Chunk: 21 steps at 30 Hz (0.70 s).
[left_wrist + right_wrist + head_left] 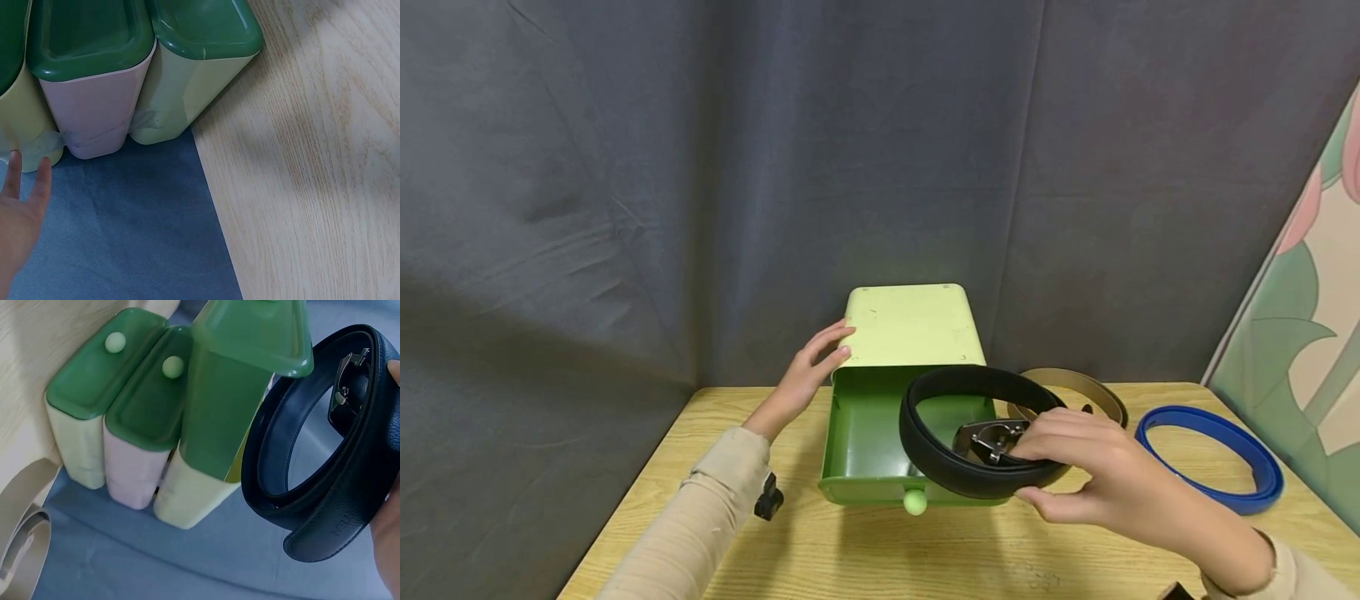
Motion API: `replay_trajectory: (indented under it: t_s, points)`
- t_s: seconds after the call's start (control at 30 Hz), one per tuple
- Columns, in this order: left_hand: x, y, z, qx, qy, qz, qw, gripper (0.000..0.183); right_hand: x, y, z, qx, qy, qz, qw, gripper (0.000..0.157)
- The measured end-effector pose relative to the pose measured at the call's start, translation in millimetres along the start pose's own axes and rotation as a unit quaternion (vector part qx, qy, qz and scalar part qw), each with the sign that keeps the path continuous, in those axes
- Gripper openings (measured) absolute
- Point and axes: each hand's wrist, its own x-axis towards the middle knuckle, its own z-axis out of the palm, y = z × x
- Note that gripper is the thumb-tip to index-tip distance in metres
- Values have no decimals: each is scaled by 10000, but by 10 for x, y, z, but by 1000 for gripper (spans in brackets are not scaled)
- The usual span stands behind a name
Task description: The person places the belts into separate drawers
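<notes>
Right forearm angled in from the lower right; the right hand (1086, 467) curls its fingers over the coiled black belt (925, 454), thumb at its lower edge, gripping it beside the buckle. The belt, raised off the table (925, 554), overlaps the right front of the pulled-out drawer (868, 442) in the head view. Left arm extended forward; the left hand (808, 371), fingers nearly straight, touches the box (910, 325) at its left side without grasping.
</notes>
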Motion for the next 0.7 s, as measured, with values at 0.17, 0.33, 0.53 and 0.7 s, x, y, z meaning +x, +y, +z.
replay_trajectory:
  t_s: [0.17,0.33,0.53,0.7]
  points:
    - [65,-172,-14,-19,21,0,10000,46,83,17,94,23,-44,-14,10000,16]
    - [128,-360,-21,-42,79,89,9999,46,161,31,173,109,-135,-10,9998,16]
    - [137,-390,-19,-77,137,172,9997,44,248,39,254,191,-309,123,9993,15]
    - [151,-401,-19,-16,165,140,9998,44,309,67,328,338,-358,95,9987,14]
